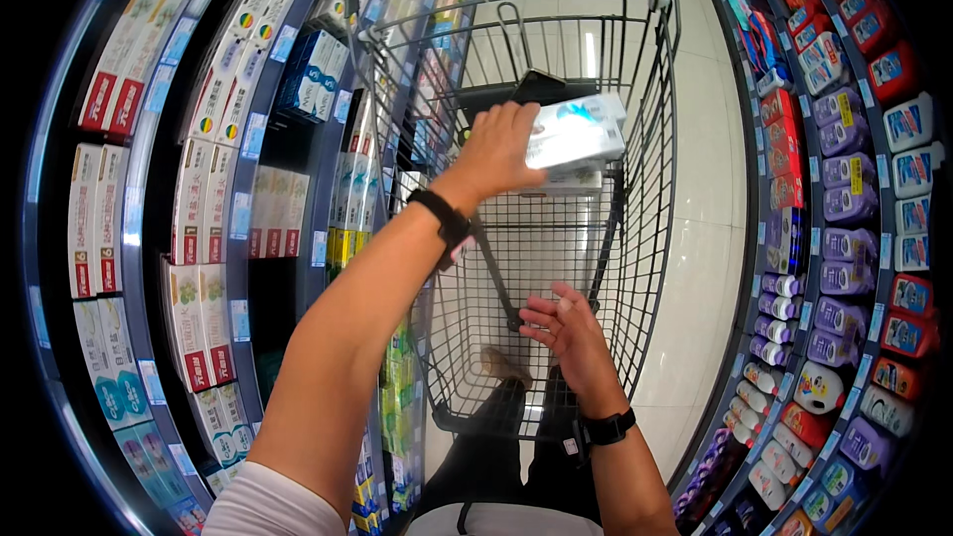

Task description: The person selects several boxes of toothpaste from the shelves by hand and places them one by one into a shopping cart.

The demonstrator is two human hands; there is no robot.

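Note:
My left hand [495, 152] reaches into the far half of a wire shopping cart [654, 227] and grips the left end of a shiny white carton [575, 135]. Glare washes out much of the carton's top, and a second carton may be stacked with it. Just below it another pale box [572, 183] shows, partly covered. My right hand [563, 335] hovers over the near part of the cart with fingers apart and nothing in it. Each wrist wears a black band.
Shelves on the left carry toothpaste boxes [199, 320] in upright rows. On the right stand purple bottles [845, 260] and red containers [912, 294] of cleaning products. A dark flat object [540, 85] lies at the cart's far end. Pale floor tiles [703, 186] run along the cart's right side.

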